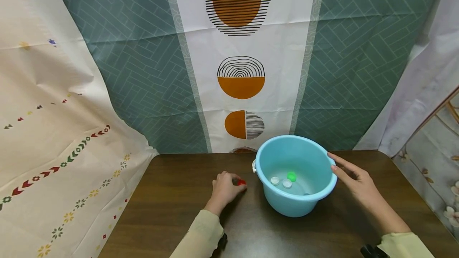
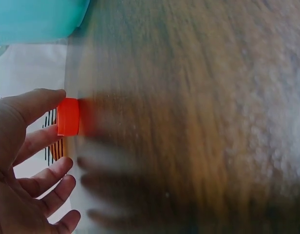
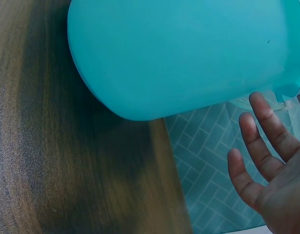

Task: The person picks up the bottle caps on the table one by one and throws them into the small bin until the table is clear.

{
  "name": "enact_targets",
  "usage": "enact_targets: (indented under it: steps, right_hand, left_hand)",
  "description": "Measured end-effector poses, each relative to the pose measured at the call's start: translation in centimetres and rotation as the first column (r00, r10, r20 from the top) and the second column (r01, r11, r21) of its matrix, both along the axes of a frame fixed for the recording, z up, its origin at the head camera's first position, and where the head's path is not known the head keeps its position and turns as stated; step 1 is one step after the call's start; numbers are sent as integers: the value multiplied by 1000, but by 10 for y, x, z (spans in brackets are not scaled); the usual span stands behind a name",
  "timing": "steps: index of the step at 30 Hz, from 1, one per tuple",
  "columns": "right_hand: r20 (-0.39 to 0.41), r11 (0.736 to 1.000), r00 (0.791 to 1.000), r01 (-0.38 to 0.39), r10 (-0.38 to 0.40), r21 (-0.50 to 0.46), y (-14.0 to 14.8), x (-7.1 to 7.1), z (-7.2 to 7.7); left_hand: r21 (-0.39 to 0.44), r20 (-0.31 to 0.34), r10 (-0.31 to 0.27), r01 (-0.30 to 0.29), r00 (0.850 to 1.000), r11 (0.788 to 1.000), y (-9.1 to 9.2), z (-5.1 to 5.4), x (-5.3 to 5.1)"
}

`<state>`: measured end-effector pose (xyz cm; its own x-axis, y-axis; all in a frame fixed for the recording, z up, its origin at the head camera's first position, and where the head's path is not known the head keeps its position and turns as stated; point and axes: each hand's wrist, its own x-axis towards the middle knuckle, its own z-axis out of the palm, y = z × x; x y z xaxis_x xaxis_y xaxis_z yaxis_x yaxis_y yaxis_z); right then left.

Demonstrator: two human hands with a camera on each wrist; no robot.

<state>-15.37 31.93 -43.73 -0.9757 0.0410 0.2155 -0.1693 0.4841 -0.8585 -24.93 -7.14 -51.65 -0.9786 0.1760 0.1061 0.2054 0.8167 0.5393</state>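
My left hand (image 1: 224, 190) pinches a small red bottle cap (image 2: 68, 117) between thumb and index finger, just at the tabletop; the other fingers are spread loosely. To its right stands a light blue bucket (image 1: 294, 206), upright. Inside lie two white caps (image 1: 287, 183) and a green cap (image 1: 291, 176); another small item near the front wall is mostly hidden. My right hand (image 1: 358, 180) touches the bucket's right rim with thumb and index finger, fairly straight. In the right wrist view its other fingers stand apart from the bucket wall (image 3: 179, 53).
The dark wooden table (image 1: 172, 210) carries the bucket near its back edge. Behind hangs a green and white patterned cloth (image 1: 244, 43). Cream embroidered fabric (image 1: 71, 150) drapes on the left and floral cloth (image 1: 426, 162) on the right. A white handle mount (image 1: 254, 166) juts from the bucket's left side.
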Motion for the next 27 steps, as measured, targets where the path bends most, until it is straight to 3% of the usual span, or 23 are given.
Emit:
enact_targets:
  steps: [18, 27]
  right_hand:
    - [-18, 1000, 1000, -9, 8, -15, 0, 0, 0]
    - [-25, 999, 1000, -16, 15, -34, -1, 0, -1]
  left_hand:
    - [-72, -20, -11, 10, 1000, 997, -2, -1, 2]
    - [5, -58, 1, 0, 998, 1000, -9, 9, 0]
